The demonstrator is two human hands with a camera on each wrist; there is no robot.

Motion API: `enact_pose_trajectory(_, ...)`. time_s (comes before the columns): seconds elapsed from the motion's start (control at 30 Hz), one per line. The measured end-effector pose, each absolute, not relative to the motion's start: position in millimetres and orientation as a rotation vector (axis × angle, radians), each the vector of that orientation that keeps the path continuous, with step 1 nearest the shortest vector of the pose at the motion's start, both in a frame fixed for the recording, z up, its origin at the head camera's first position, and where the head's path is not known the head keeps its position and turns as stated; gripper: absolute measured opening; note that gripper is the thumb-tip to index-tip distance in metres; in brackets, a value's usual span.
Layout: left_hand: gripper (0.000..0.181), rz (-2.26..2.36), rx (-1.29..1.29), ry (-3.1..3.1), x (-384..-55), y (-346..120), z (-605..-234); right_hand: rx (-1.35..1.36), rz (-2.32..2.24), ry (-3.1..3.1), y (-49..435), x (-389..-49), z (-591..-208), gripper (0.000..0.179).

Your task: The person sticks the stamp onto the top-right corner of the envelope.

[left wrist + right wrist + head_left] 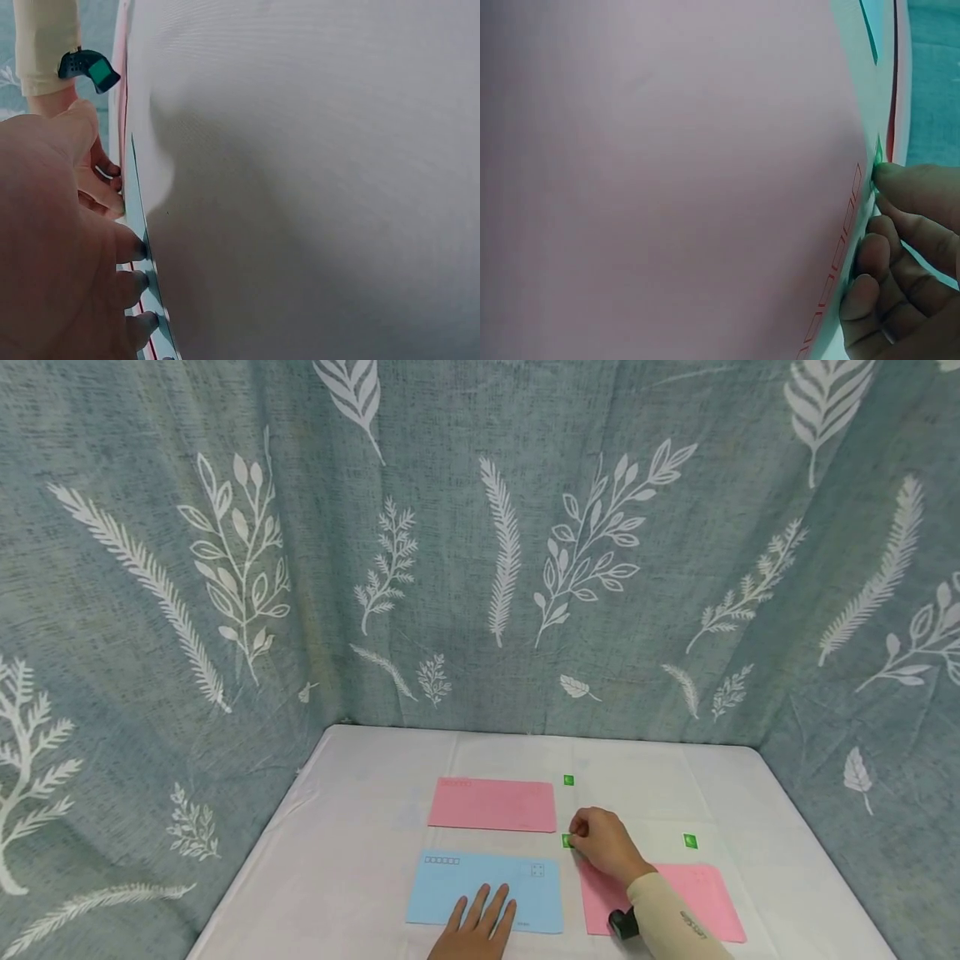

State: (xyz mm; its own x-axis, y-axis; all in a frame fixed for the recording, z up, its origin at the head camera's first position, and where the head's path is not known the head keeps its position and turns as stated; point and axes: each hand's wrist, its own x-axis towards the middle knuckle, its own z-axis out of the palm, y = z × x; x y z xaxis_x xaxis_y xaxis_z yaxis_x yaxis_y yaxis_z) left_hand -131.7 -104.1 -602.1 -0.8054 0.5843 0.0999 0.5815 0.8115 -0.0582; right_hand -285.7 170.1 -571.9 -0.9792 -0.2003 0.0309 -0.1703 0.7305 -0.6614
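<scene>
My left hand [476, 927] lies with fingers spread and straight on the lower part of a blue envelope [442, 893], which has a row of small boxes and a printed stamp square. In the head view my right hand [603, 843] reaches over a pink envelope [705, 897] on the right. Its thumb and index finger pinch a small green stamp [566, 841] just right of the blue envelope's top corner. The right wrist view shows the thumb on the green stamp [878, 154], with the other fingers curled; the stamp's far side is hidden.
A second pink envelope [491, 806] lies behind the blue one. Two more green stamps lie on the white table [360, 827], one at the back [568, 780] and one to the right [690, 841]. A leaf-patterned curtain [465, 568] surrounds the table.
</scene>
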Motion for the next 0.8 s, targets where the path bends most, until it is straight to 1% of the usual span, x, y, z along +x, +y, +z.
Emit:
enact_pose_trajectory(0.27,0.095,0.077,-0.938,-2.851,-131,-105,-597,-0.312,-1.080,2.896,169,-288,-573,0.020)
enact_pose_trajectory(0.8,0.090,0.083,-0.983,-2.848,-134,-108,-591,-0.307,-1.140,2.888,170,-285,-570,0.021)
